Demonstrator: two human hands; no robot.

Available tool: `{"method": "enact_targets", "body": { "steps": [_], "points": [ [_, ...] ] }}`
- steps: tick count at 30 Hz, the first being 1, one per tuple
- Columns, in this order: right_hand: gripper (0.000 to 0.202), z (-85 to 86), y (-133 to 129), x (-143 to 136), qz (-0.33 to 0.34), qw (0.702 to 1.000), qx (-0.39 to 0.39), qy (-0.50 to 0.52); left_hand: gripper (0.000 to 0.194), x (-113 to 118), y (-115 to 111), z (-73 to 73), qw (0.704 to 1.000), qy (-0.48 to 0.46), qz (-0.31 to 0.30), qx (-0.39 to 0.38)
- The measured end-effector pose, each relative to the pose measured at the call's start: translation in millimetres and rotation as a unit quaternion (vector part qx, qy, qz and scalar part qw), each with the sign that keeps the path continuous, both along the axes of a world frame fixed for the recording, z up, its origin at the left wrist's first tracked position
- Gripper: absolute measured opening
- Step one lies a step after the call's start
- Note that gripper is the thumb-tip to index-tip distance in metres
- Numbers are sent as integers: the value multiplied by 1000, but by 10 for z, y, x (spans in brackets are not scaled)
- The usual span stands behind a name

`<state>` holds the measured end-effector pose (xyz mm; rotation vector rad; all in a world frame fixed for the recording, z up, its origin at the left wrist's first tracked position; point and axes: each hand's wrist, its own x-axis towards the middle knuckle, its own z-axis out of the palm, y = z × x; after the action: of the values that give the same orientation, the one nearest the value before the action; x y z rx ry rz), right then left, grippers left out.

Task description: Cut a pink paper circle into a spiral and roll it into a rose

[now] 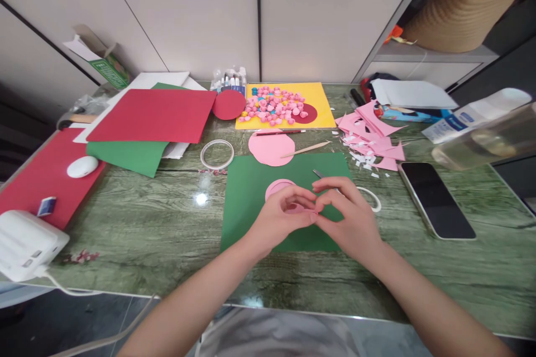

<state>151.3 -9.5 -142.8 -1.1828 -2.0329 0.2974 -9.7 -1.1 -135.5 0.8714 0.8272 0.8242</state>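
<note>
My left hand (282, 215) and my right hand (352, 215) meet above a green paper sheet (243, 228). Both pinch a small bit of pink paper (315, 212) between thumb and fingertips; the fingers hide most of it. Under the left hand lies a pink paper circle (278, 185), partly covered. Beneath the right hand rest scissors, of which the metal tip (318, 174) and a white handle loop (372, 199) show. Just beyond the sheet's back edge are more pink paper discs (268, 148), with a pointed wooden stick (307, 149) and a dark red pencil (280, 132) on them.
Many small pink rolled pieces (272, 106) lie on yellow paper (320, 103). Pink scraps (372, 134) and a phone (438, 201) are at right. A tape roll (216, 154), red sheets (154, 114), a mouse (82, 167) and a white charger (31, 242) lie left.
</note>
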Motion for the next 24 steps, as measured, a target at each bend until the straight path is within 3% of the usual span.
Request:
{"method": "enact_targets", "body": {
  "steps": [7,16,24],
  "points": [
    [9,41,3,-1,-5,1000,21,-3,21,-23,16,8,998,-22,43,-38],
    [31,-24,-2,-17,62,998,12,3,23,-32,9,-6,998,-16,49,-33],
    [35,-68,-1,-13,71,997,-12,-18,23,-29,22,-4,998,-19,45,-29]
  ]
}}
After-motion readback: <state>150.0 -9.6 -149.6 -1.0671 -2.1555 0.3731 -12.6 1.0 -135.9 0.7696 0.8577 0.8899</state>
